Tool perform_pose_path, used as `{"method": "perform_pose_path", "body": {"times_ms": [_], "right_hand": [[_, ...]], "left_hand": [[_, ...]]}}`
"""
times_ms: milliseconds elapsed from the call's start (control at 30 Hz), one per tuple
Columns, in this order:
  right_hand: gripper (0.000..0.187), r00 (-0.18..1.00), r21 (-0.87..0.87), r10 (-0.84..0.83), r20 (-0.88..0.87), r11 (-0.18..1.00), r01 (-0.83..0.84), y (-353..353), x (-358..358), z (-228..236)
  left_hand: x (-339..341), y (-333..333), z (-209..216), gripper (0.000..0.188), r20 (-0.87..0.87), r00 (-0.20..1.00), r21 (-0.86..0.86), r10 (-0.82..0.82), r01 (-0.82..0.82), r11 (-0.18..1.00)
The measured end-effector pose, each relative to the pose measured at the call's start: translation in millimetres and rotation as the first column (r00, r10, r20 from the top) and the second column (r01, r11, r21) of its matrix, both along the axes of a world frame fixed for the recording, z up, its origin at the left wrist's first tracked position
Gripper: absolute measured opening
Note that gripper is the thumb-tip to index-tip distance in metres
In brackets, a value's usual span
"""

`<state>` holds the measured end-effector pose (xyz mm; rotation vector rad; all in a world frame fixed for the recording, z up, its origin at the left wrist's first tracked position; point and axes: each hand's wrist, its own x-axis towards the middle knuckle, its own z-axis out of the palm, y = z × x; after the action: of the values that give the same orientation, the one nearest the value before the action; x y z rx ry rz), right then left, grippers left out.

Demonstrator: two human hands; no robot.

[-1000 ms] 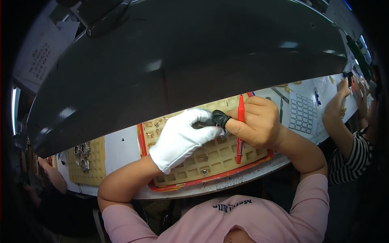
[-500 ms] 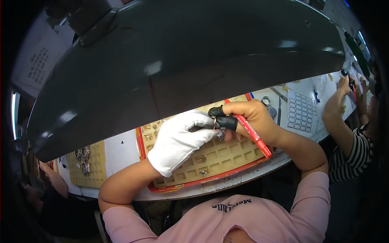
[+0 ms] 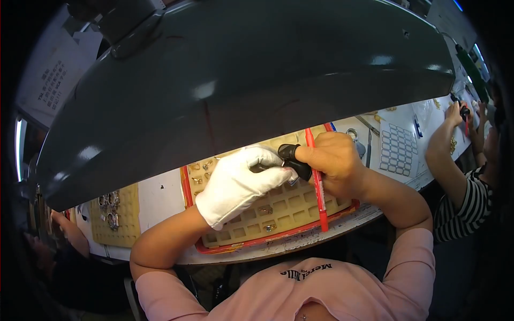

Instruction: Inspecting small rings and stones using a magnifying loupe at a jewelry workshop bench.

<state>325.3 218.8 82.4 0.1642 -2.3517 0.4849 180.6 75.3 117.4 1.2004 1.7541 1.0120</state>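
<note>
Bench w/ red-rimmed grid tray [image 3: 235, 247], few metal parts [image 3: 266, 210] in cells

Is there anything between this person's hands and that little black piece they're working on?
Nothing visible. The gloved left hand and bare right hand both grip the black part directly; the right also holds a red pen.

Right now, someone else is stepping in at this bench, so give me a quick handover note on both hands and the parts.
Left hand: white glove, fingertips on a small black part over the tray.
Right hand: bare, pinching the same black part, with a red pen gripped alongside.
Tan compartment tray sits in a red frame at the bench edge.
Done: a few small metal pieces lie in cells.
Left: most cells visible look empty; the lamp hood hides the tray's far rows.
</note>
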Motion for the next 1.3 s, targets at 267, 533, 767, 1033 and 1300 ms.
{"method": "perform_pose_path", "body": {"times_ms": [267,533,767,1033,1300], "right_hand": [[0.04,0.853,-0.918,0.415,0.315,0.362,0.162,-4,1,6],[0.024,0.813,-0.93,0.472,0.341,0.298,0.217,0,-1,12],[0.016,0.838,-0.923,0.421,0.346,0.315,0.222,-1,1,22],[0.025,0.998,-0.282,0.018,0.065,0.959,0.001,1,-3,-3],[0.027,0.998,0.14,0.049,-0.031,0.989,-0.044,0,-1,-1]], "left_hand": [[-2,-3,-14,0.017,-0.144,0.989,0.242,0.022,0.014,0.97],[11,-2,-10,0.029,-0.098,0.972,0.319,0.213,-0.172,0.932],[4,-5,-12,0.017,-0.27,0.95,0.269,0.159,-0.084,0.959],[3,-1,1,0.017,-0.125,0.985,0.041,0.121,-0.117,0.992],[-2,2,0,0.026,-0.178,0.983,0.041,-0.035,0.043,0.998]]}}
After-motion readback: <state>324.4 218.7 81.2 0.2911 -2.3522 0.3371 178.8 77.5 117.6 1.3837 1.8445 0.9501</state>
